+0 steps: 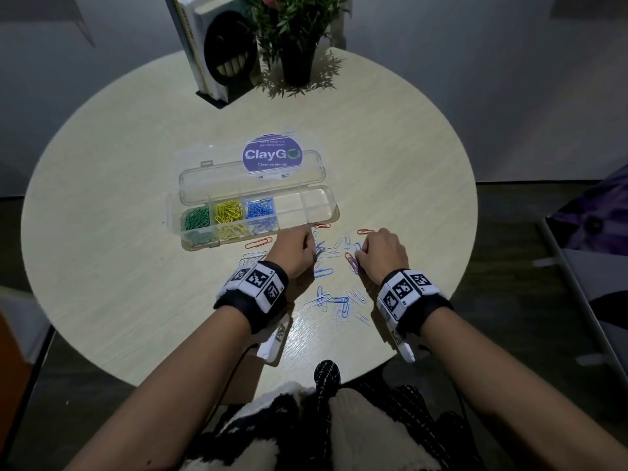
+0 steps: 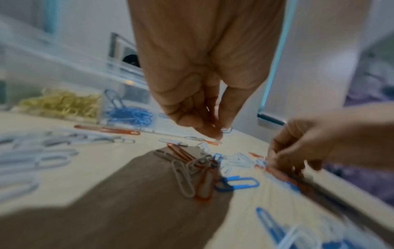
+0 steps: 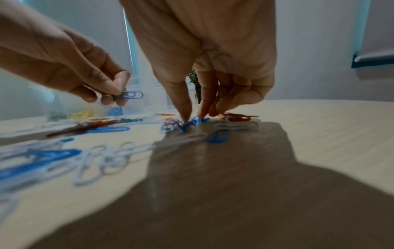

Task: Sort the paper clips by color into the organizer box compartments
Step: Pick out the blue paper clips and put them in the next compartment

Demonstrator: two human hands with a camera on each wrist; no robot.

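The clear organizer box [image 1: 334,212] lies open mid-table, with green clips [image 1: 197,217], yellow clips [image 1: 229,210] and blue clips [image 1: 260,209] in its three left compartments; the two right ones hold nothing. Loose blue, white and red clips [image 1: 339,300] are scattered in front of it. My left hand [image 1: 314,248] hovers just above them and pinches a blue paper clip [image 3: 130,95] between thumb and fingers. My right hand [image 3: 193,118] is down on the table to the right, thumb and forefinger tips pinching another blue clip [image 3: 198,121], with red clips [image 3: 236,117] under its other fingers.
The box lid [image 1: 251,175] lies open behind the box, over a purple round sticker [image 1: 272,158]. A book stand [image 1: 210,62] and a potted plant [image 1: 295,45] stand at the table's far edge. A long red clip [image 1: 258,243] lies by the box front.
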